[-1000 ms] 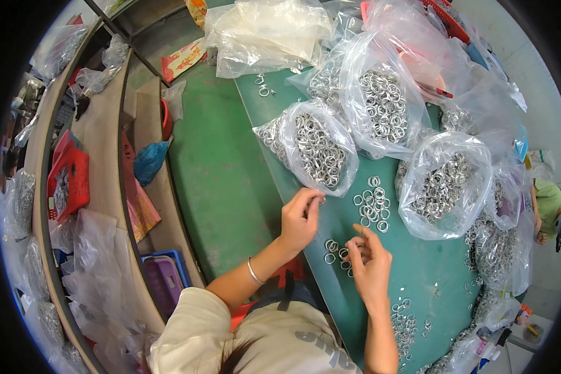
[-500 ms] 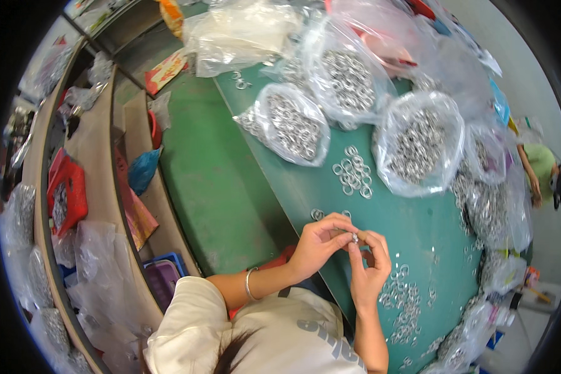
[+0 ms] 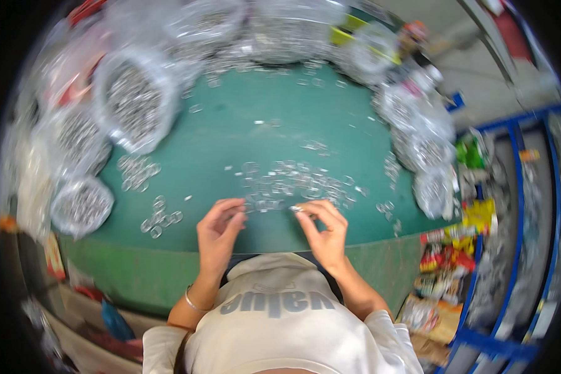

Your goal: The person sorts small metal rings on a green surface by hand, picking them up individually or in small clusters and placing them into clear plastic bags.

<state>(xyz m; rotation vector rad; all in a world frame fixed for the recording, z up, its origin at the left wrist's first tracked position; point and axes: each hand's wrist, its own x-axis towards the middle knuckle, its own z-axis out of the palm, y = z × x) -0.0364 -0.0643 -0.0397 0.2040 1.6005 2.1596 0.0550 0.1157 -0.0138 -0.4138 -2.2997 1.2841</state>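
Observation:
Over the near part of the green table, my left hand (image 3: pixel 219 232) has its thumb and fingertips drawn close together. A metal ring (image 3: pixel 250 207) is right at those tips, but blur hides whether it is pinched. To the right, my right hand (image 3: pixel 325 232) pinches a small shiny metal piece (image 3: pixel 296 209) between thumb and forefinger; its exact shape is too small to make out. Just beyond both hands lies a loose scatter of silvery metal rings (image 3: pixel 287 177). Two smaller groups of rings, one farther off (image 3: pixel 136 171) and one nearer (image 3: pixel 159 219), lie to the left.
Clear plastic bags of rings, including a large one (image 3: pixel 134 100) and a small one (image 3: pixel 82 206), line the left side. More bags (image 3: pixel 431 187) run along the back and right of the green table (image 3: pixel 243 112). Blue shelving (image 3: pixel 511 187) with packets stands at right.
My view has swung to the right, so the table now lies straight ahead. My hands, which met around a small metal piece, have come apart; the right one keeps a small piece.

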